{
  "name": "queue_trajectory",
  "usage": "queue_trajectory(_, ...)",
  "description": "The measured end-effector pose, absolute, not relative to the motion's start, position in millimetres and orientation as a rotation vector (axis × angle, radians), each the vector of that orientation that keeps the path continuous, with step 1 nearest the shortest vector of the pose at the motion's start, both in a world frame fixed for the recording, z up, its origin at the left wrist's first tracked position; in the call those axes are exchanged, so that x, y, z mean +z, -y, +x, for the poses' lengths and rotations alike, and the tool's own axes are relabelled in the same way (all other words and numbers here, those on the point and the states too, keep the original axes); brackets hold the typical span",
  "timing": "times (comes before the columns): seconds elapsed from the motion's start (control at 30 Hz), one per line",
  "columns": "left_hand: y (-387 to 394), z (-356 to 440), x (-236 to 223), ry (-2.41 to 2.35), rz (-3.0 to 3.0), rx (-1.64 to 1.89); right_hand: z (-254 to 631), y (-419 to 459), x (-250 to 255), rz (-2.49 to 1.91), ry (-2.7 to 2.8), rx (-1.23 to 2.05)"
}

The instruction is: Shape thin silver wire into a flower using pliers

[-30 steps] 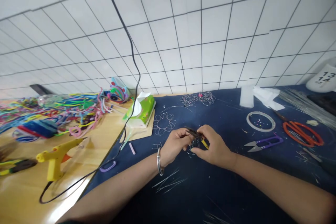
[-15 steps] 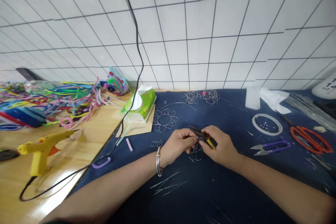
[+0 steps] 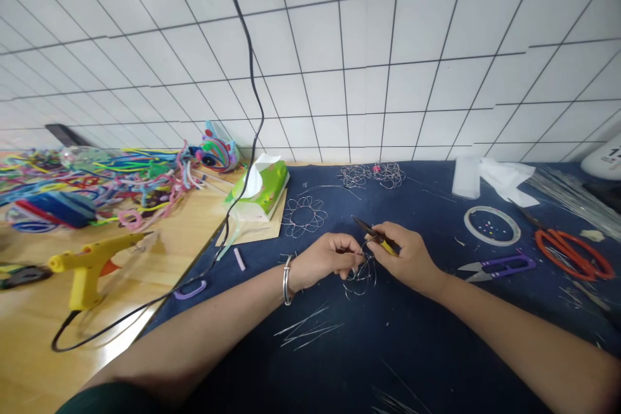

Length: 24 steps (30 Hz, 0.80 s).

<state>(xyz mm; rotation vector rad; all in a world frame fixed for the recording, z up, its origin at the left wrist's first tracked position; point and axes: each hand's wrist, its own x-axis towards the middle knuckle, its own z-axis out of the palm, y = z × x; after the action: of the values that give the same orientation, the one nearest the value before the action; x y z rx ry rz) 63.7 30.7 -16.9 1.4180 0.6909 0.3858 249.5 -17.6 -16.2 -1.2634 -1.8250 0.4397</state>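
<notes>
My left hand (image 3: 324, 261), with a metal bangle on its wrist, is closed in a pinch on a thin wire flower shape (image 3: 359, 272) held just above the dark blue cloth (image 3: 398, 336). My right hand (image 3: 406, 257) is closed around small pliers with yellow handles (image 3: 376, 237), whose dark tip points up and left, away from the wire. The two hands almost touch over the wire.
Finished wire flowers (image 3: 304, 216) lie behind the hands. Purple thread snips (image 3: 499, 267), orange scissors (image 3: 572, 251) and a tape ring (image 3: 491, 225) lie at the right. A tissue pack (image 3: 257, 191), yellow glue gun (image 3: 92, 262) and pipe cleaners (image 3: 97, 184) sit at the left.
The pliers' tip has lifted off the wire and now points up and left. Both hands stay together over the wire piece; the camera view has shifted slightly.
</notes>
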Motion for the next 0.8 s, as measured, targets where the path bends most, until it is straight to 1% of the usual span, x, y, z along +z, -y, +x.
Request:
queue_trajectory(0.37, -28, 65, -20, -0.691, 1.478, 0.388, 250, 18, -6, -1.238, 1.858, 0.439)
queue_trajectory(0.63, -27, 66, -18, -0.689, 1.481, 0.387, 251, 14, -6, -1.291, 1.728, 0.679)
queue_trajectory(0.8, -27, 66, -17, -0.672, 1.489, 0.391, 252, 12, -3, -1.32, 1.7, 0.736)
